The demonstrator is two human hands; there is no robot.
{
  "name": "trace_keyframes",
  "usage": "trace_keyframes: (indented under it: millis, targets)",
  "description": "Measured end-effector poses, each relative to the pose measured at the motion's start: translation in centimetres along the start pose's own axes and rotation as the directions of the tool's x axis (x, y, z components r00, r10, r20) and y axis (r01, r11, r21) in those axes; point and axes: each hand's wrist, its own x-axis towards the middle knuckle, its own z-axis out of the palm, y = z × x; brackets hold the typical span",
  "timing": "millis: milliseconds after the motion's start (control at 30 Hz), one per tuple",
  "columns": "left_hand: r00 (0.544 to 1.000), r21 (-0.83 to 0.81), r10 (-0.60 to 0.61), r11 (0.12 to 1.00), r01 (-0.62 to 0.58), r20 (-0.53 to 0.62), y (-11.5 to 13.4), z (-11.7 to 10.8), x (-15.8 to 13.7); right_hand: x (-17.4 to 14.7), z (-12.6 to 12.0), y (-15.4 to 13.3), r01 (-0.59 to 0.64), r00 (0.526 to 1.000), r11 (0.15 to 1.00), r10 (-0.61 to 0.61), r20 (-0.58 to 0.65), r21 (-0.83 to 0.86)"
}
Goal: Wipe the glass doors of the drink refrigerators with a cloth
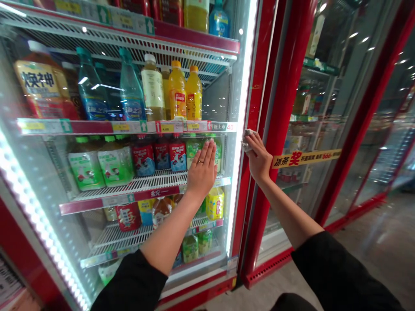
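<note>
My left hand (202, 169) lies flat with its fingers stretched out against the glass door of a lit drinks cooler, a ring on one finger. Behind it, through the glass, stand green-labelled bottles (193, 149), partly hidden by the fingers. My right hand (258, 157) is closed around a crumpled whitish cloth (249, 134). It presses the cloth on the right edge of the door, beside the red frame (253, 99) and the bright light strip (239, 129).
Shelves of bottled drinks (94, 90) fill the cooler behind the glass. To the right runs another red-framed glass door (285, 108) with a yellow printed strip (306, 159) across it. Grey floor (363, 233) shows at the lower right.
</note>
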Motion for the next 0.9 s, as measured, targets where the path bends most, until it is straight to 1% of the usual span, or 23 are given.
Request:
trace_keyframes:
  millis: [67,133,167,233,333,400,467,500,600,667,700,767,833,867,900]
  targets:
    - [1.000,-0.013,0.001,1.000,-0.001,0.015,0.0,-0.1,0.0,1.0,1.0,-0.3,-0.041,0.996,0.999,0.042,-0.076,0.017]
    - [1.000,-0.018,-0.001,1.000,0.001,0.024,0.0,-0.2,0.0,2.1,2.2,-1.3,-0.054,0.990,0.998,0.059,-0.128,0.044]
    - [1.000,-0.019,-0.001,1.000,0.002,0.028,0.0,-0.3,0.0,2.4,2.7,-2.0,-0.046,0.991,0.998,0.052,-0.121,0.052]
    - [0.999,-0.019,0.004,1.000,-0.004,0.038,-0.1,-0.4,0.0,2.1,3.1,-3.2,-0.012,0.999,0.998,0.014,-0.048,0.055]
    - [0.997,-0.017,0.023,1.000,-0.021,0.069,-0.3,-0.8,0.0,-0.5,2.4,-3.8,0.035,0.997,0.998,-0.038,0.060,0.050]
    - [0.996,-0.019,0.026,1.000,-0.024,0.091,-0.4,-1.0,0.1,-2.5,1.5,-3.0,0.033,0.998,0.998,-0.036,0.060,0.050]
    - [0.994,-0.030,0.023,0.999,-0.020,0.106,-0.4,-1.2,0.1,-3.5,1.0,-1.7,0.003,1.000,0.999,-0.003,0.011,0.039]
    - [0.994,-0.038,0.021,0.999,-0.016,0.111,-0.4,-1.2,0.1,-3.5,1.0,-1.1,-0.018,0.999,0.999,0.019,-0.031,0.034]
    - [0.993,-0.063,0.013,0.998,-0.006,0.114,-0.3,-1.2,0.1,-1.9,2.2,-0.2,-0.078,0.984,0.997,0.082,-0.161,0.030]
    - [0.994,-0.080,0.007,0.997,0.001,0.109,-0.3,-1.1,0.0,-0.7,3.2,-0.5,-0.090,0.978,0.996,0.091,-0.186,0.014]
    - [0.995,-0.087,0.006,0.996,0.004,0.104,-0.3,-1.1,-0.1,-0.5,3.4,-0.9,-0.083,0.982,0.997,0.081,-0.169,-0.002]
    - [0.995,-0.096,0.005,0.995,0.004,0.098,-0.3,-1.1,-0.1,-1.2,3.4,-1.6,-0.041,0.995,0.999,0.038,-0.090,-0.027]
    - [0.995,-0.090,0.005,0.996,0.004,0.097,-0.3,-1.1,-0.1,-3.1,2.4,-2.0,0.007,1.000,1.000,-0.006,0.010,-0.013]
    - [0.995,-0.080,0.005,0.997,0.003,0.101,-0.2,-1.1,-0.1,-4.2,1.7,-2.0,0.012,0.998,1.000,-0.012,0.055,0.008]
    - [0.994,-0.067,0.005,0.998,0.002,0.105,-0.2,-1.1,-0.1,-5.3,1.0,-1.8,-0.002,0.997,1.000,0.001,0.073,0.020]
